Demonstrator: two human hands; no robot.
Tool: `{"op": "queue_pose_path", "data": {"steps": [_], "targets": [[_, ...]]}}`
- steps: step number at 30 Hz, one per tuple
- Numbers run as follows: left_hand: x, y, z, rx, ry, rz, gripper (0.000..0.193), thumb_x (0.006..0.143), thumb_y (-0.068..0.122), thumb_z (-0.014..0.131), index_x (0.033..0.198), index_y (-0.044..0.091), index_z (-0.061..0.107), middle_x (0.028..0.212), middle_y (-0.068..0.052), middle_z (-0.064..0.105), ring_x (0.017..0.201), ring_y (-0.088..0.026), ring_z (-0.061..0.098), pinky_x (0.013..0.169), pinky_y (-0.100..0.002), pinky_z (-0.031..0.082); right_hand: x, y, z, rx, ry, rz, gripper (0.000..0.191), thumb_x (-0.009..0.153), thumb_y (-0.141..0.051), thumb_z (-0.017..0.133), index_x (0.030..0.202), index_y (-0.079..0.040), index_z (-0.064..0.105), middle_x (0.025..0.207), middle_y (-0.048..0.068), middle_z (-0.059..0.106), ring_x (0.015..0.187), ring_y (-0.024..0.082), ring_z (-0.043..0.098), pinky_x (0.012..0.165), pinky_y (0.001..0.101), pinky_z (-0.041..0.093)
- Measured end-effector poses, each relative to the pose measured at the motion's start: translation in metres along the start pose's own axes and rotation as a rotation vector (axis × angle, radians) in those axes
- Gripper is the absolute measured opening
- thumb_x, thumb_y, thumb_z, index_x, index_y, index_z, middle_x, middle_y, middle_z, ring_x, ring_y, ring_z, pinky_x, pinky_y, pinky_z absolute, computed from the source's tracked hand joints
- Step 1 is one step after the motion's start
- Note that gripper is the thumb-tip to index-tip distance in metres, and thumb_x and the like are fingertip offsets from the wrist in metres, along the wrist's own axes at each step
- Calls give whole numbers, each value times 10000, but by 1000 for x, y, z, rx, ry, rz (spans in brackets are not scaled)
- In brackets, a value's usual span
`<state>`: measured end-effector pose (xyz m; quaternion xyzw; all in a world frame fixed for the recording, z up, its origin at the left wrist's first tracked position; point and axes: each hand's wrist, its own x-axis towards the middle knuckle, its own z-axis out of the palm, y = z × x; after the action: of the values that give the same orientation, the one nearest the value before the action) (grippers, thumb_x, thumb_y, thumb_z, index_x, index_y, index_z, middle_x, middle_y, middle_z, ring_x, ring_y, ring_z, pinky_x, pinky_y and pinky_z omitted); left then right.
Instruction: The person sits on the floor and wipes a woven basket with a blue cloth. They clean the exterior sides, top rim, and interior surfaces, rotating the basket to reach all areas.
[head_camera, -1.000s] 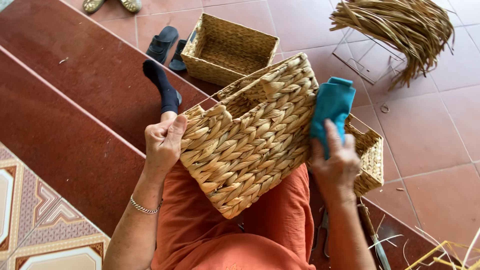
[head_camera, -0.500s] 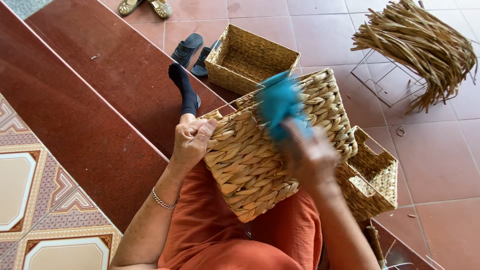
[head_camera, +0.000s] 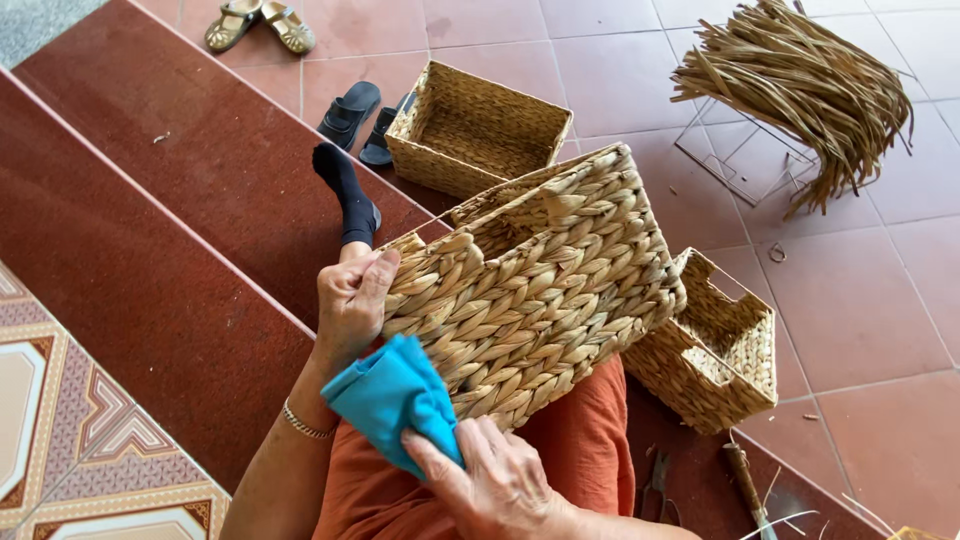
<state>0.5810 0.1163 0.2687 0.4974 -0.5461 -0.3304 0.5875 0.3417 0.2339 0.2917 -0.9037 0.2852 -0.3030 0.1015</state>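
Head view: a large woven basket (head_camera: 530, 290) lies tilted across the person's lap on the orange garment (head_camera: 580, 470), the left hand (head_camera: 352, 300) closed around its near corner with the thumb on the weave, while the right hand (head_camera: 495, 480) pinches a bunched blue cloth (head_camera: 392, 395) against the basket's lower edge. Around it, a smaller woven basket (head_camera: 715, 350) sits just beside the lap on the right, another open basket (head_camera: 475, 130) stands beyond the person's dark-socked foot (head_camera: 345, 190) with black sandals (head_camera: 360, 115) near it, and a bundle of dried straw (head_camera: 800, 85) rests on a wire frame (head_camera: 745, 160) well apart on the tiled floor (head_camera: 880, 300). The held basket hides most of the lap and legs, and scissors (head_camera: 655, 490) and a wooden-handled tool (head_camera: 745, 485) lie by the right knee.
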Motion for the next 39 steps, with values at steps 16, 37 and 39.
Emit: {"op": "queue_pose_path", "data": {"steps": [16, 37, 39], "targets": [[-5, 10, 1, 41, 42, -12, 460, 1066, 253, 641, 677, 9, 606, 603, 100, 459, 558, -6, 364, 480, -240, 263, -30, 117, -34, -444, 225, 448, 499, 912, -159, 700, 1380, -13, 609, 773, 200, 654, 417, 212, 515, 308, 368, 429], [-9, 8, 5, 37, 145, 53, 386, 1095, 225, 615, 764, 27, 641, 639, 98, 472, 602, -10, 376, 533, -220, 288, -55, 98, -27, -258, 376, 368, 417, 927, -129, 703, 1330, -59, 618, 860, 147, 674, 604, 226, 618, 479, 361, 535], [-10, 11, 9, 92, 187, 75, 318, 1086, 203, 607, 847, 5, 678, 694, 89, 541, 665, -9, 447, 594, -212, 359, -51, 51, -16, -68, 311, 232, 488, 856, -94, 755, 1326, -94, 621, 892, 132, 663, 672, 265, 634, 523, 387, 538]]}}
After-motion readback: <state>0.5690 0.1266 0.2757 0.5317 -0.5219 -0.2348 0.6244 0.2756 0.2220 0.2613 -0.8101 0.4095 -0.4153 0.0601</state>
